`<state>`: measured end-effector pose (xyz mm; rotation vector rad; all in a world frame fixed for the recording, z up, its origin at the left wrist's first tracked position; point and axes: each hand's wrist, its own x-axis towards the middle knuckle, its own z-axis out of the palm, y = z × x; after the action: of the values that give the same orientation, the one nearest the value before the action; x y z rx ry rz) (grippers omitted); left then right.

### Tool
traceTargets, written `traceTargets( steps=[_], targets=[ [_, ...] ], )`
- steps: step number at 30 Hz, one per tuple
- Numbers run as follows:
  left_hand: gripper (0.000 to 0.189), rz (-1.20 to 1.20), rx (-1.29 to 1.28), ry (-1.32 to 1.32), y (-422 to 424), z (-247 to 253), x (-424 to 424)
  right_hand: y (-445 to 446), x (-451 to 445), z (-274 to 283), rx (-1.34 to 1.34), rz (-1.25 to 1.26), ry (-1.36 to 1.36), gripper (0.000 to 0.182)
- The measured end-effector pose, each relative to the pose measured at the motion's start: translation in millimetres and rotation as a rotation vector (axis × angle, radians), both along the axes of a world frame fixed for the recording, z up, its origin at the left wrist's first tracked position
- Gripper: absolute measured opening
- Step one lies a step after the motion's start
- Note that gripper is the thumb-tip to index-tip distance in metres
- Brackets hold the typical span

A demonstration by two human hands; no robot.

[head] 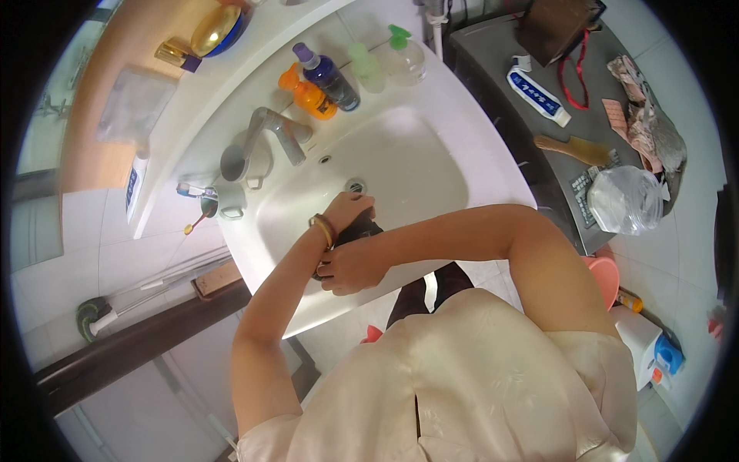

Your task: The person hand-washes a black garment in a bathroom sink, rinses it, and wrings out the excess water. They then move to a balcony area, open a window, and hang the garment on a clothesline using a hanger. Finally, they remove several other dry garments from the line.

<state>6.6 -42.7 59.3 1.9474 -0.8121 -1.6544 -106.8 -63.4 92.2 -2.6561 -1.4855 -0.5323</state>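
Observation:
Both hands are over the white washbasin (404,150), on its near-left side. A small dark cloth (359,228) is bunched between them, and much of it is hidden by the fingers. My left hand (349,211), with a bracelet at the wrist, grips the far end of the cloth just below the drain (356,186). My right hand (355,267) reaches across in front of the left forearm, its fingers curled on the near end by the basin's front rim. The grey faucet (280,133) stands beyond my hands, with no water seen running from it.
Behind the basin stand an orange bottle (309,95), a purple spray bottle (329,78) and a clear pump bottle (407,60). Mugs (232,202) line the left rim. On the grey top (491,52) at right lie a toothpaste tube (537,95), a comb (574,149) and a clear jar (626,199).

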Motion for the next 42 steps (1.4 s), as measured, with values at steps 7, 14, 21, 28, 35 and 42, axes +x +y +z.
traceTargets(
  steps=[7, 14, 21, 28, 35, 42],
  targets=[
    [0.031, 0.519, -0.204, 0.798, 41, 33, -19, -38, -83, 30, 0.865, -0.555, -0.061, 0.054],
    [0.021, 0.323, -0.790, 0.643, 72, 76, -90, -27, -145, -2, 2.144, -1.268, 0.298, 0.044],
    [0.015, -0.236, -0.715, 0.073, 108, 84, -128, 35, -218, 26, 2.528, -1.088, 0.078, 0.039],
    [0.064, -0.619, -0.383, -0.062, 100, 51, -219, 101, -333, 55, 2.398, -1.294, -0.352, 0.039],
    [0.067, -0.381, 0.035, 1.270, 112, 71, -428, 219, -467, 82, 2.204, -1.152, -0.511, 0.019],
    [0.039, -0.796, -0.477, 0.934, 224, 132, -632, 346, -679, 47, 2.728, -1.404, -1.216, 0.023]
  ],
)
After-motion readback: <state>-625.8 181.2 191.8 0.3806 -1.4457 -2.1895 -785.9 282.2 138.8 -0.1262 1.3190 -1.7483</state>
